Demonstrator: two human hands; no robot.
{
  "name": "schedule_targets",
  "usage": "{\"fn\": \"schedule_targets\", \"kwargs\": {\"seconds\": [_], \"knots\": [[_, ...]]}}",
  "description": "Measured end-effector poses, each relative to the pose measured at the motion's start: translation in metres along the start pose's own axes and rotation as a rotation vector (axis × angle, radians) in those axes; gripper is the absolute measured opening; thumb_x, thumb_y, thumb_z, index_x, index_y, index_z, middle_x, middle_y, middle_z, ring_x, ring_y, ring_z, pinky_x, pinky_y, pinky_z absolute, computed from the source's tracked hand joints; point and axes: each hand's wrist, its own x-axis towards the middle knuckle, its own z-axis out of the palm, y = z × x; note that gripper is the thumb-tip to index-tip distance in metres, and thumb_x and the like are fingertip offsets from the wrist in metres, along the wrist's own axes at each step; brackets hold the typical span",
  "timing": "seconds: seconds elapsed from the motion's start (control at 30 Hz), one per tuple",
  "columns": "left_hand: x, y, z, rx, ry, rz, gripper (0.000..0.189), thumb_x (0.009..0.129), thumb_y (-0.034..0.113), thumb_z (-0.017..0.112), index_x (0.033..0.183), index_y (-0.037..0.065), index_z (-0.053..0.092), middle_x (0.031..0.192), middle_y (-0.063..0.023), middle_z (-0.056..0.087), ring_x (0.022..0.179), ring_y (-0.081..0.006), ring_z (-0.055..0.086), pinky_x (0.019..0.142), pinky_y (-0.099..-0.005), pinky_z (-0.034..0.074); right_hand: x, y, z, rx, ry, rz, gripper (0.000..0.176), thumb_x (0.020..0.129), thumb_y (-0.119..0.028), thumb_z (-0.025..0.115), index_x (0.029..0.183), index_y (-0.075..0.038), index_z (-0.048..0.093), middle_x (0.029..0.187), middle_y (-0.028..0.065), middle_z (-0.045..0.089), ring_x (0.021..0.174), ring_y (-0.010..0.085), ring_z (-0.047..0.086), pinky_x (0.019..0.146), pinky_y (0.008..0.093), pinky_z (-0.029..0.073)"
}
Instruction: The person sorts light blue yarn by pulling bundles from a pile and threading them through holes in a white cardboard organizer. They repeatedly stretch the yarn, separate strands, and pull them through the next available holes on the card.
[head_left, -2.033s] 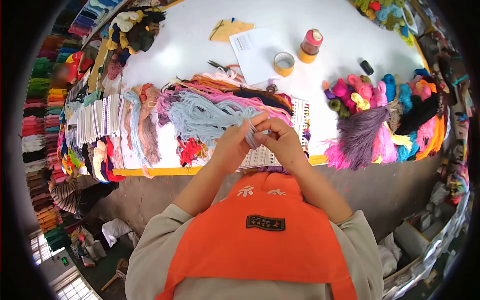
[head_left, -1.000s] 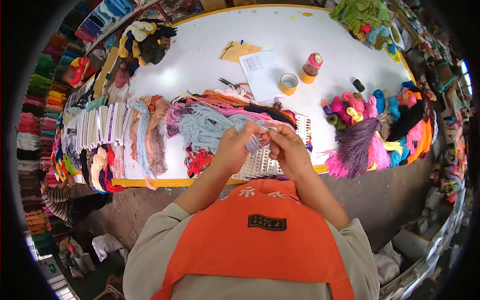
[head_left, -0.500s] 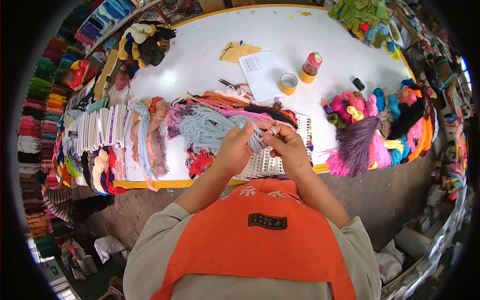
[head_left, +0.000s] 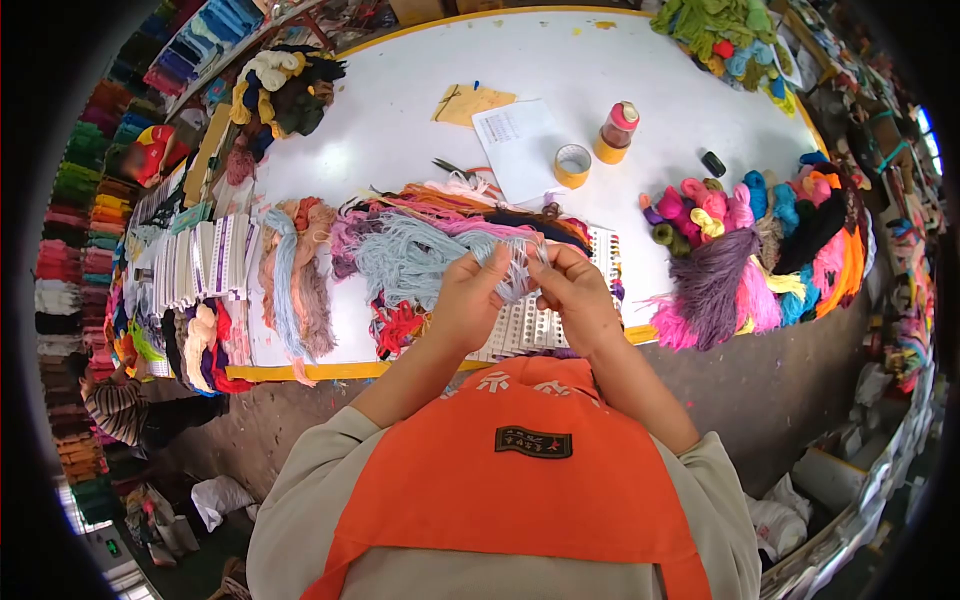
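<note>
A bundle of pale blue-grey thread point(head_left: 405, 262) lies across a heap of pink, orange and dark skeins near the table's front edge. Its right end is held up between my two hands. My left hand point(head_left: 470, 295) is closed on the strands, thumb on top. Just to the right, my right hand point(head_left: 572, 290) pinches the same strands between thumb and fingers. Beneath the hands lies a white card with rows of holes point(head_left: 530, 328). Red thread point(head_left: 397, 325) sits below the bundle.
On the white table point(head_left: 400, 110) are scissors point(head_left: 455, 166), paper point(head_left: 518, 150), a tape roll point(head_left: 572, 165), a bottle point(head_left: 617, 132) and a black object point(head_left: 713, 163). Colourful skeins point(head_left: 715, 280) lie right, white cards point(head_left: 205, 260) left. Two people point(head_left: 115, 408) are at the far left.
My hands have shifted slightly, and the strands between them are spread wider. The right hand's fingers have drawn in closer to the thread. The whole view has moved a little.
</note>
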Motion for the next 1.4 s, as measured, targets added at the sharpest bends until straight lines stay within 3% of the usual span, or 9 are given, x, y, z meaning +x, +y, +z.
{"fn": "schedule_targets", "kwargs": {"seconds": [0.27,0.57,0.67,0.73,0.83,0.97,1.03,1.23,1.4], "knots": [[0.003,-0.011,-0.005,0.159,0.008,0.085,0.024,0.096,0.02,0.06,0.111,0.001,0.063,0.102,-0.0047,0.066,0.089,-0.0094,0.061,0.076,-0.0257,0.049,0.004,0.008,0.001,0.001,0.036,-0.021,0.009,0.089,-0.016,0.065,0.094,-0.008,0.064,0.079,-0.0037,0.059,0.068,0.0029,0.05,0.058,0.02,0.043],[0.001,-0.003,0.001,0.026,-0.071,0.066,0.034,0.101,0.025,0.05,0.117,-0.003,0.06,0.107,-0.0089,0.065,0.094,-0.0134,0.062,0.083,-0.0285,0.05,0.007,0.005,-0.004,0.111,0.013,-0.009,0.011,0.091,-0.018,0.063,0.096,-0.008,0.062,0.077,-0.0043,0.059,0.059,0.0033,0.045,0.058,0.0197,0.042],[0.001,-0.006,0.002,0.128,-0.042,0.036,0.036,0.101,0.024,0.05,0.123,-0.004,0.058,0.11,-0.0085,0.065,0.094,-0.0121,0.061,0.084,-0.0274,0.05,0.006,0.002,-0.001,0.017,0.003,0.0,0.013,0.091,-0.019,0.064,0.098,-0.008,0.064,0.078,-0.0045,0.059,0.063,0.0021,0.047,0.058,0.0194,0.041],[0.003,-0.013,-0.004,0.487,-0.051,0.164,0.036,0.101,0.021,0.05,0.126,-0.004,0.057,0.11,-0.0072,0.065,0.094,-0.0105,0.06,0.083,-0.0264,0.049,0.006,0.004,-0.001,-0.037,0.016,0.015,0.013,0.09,-0.019,0.065,0.099,-0.008,0.065,0.079,-0.0048,0.059,0.064,0.0019,0.047,0.058,0.0194,0.041],[0.005,-0.014,0.003,0.534,0.006,0.213,0.032,0.1,0.019,0.05,0.12,-0.003,0.061,0.108,-0.0067,0.066,0.093,-0.0102,0.06,0.081,-0.0258,0.049,0.009,0.01,-0.002,-0.006,0.03,0.02,0.013,0.088,-0.018,0.066,0.099,-0.01,0.066,0.078,-0.0054,0.059,0.066,0.0014,0.049,0.059,0.0188,0.04],[0.001,-0.005,0.013,0.514,0.138,0.081,0.03,0.1,0.019,0.051,0.114,-0.004,0.063,0.104,-0.0073,0.067,0.094,-0.0106,0.061,0.082,-0.0262,0.05,0.007,0.008,0.0,0.064,0.067,0.037,0.01,0.087,-0.015,0.065,0.097,-0.011,0.066,0.076,-0.0064,0.059,0.063,0.0019,0.048,0.058,0.0195,0.041],[0.006,-0.016,0.002,0.229,0.069,0.09,0.032,0.101,0.022,0.05,0.113,-0.005,0.062,0.105,-0.0099,0.066,0.095,-0.0128,0.062,0.084,-0.0274,0.05,0.009,0.011,-0.004,0.077,0.073,0.041,0.01,0.087,-0.014,0.065,0.097,-0.012,0.065,0.077,-0.0068,0.059,0.06,0.002,0.047,0.057,0.0199,0.042],[0.004,-0.006,0.006,0.035,-0.04,0.038,0.042,0.102,0.029,0.045,0.119,-0.007,0.058,0.109,-0.0129,0.065,0.096,-0.0153,0.063,0.084,-0.0284,0.051,0.01,0.01,-0.017,0.243,-0.012,0.06,0.013,0.088,-0.015,0.064,0.099,-0.009,0.063,0.078,-0.004,0.06,0.062,0.0031,0.05,0.057,0.0208,0.042],[0.003,-0.01,0.004,0.165,-0.075,0.019,0.043,0.102,0.029,0.045,0.125,-0.006,0.056,0.113,-0.0127,0.064,0.097,-0.0152,0.063,0.084,-0.0286,0.051,0.006,0.01,-0.014,-0.157,-0.027,-0.02,0.014,0.086,-0.014,0.066,0.098,-0.006,0.064,0.083,-0.0019,0.062,0.07,0.0039,0.054,0.06,0.0205,0.043]]}}
